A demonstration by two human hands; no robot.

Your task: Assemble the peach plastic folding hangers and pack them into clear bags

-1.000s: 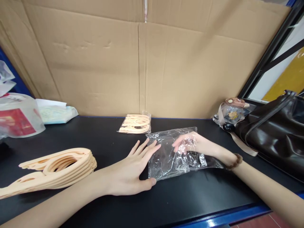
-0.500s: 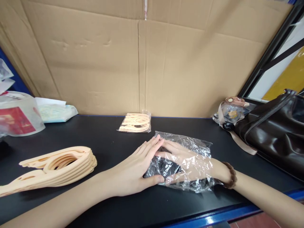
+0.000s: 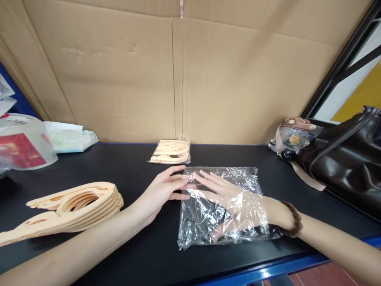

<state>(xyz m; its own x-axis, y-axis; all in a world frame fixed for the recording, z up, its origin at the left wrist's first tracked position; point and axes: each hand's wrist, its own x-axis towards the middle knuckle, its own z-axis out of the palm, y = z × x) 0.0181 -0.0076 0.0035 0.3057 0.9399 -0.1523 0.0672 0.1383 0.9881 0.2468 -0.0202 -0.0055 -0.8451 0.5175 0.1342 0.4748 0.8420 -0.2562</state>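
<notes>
A clear plastic bag (image 3: 202, 232) lies spread over the front middle of the black table. My right hand (image 3: 235, 202) is inside it up to the wrist, palm down with the fingers spread. At the bag's upper left edge is my left hand (image 3: 166, 184), its bent fingers and thumb gripping the film close to my right fingertips. To the left rests a stack of beige, wood-coloured folding hangers (image 3: 89, 214), partly behind my left forearm. Farther back, similar hangers lie in a clear packet (image 3: 171, 151).
A roll of clear tape (image 3: 26, 139) and a pale soft packet (image 3: 74, 141) stand at the back left. On the right are a dark leather bag (image 3: 345, 159) and a transparent pouch with a strap (image 3: 293, 139). A cardboard wall (image 3: 127, 79) closes off the back.
My left hand has drawn back leftward from lying against my right fingers to the bag's edge. The bag has flattened and its left end has shifted left; my right fingers are more spread.
</notes>
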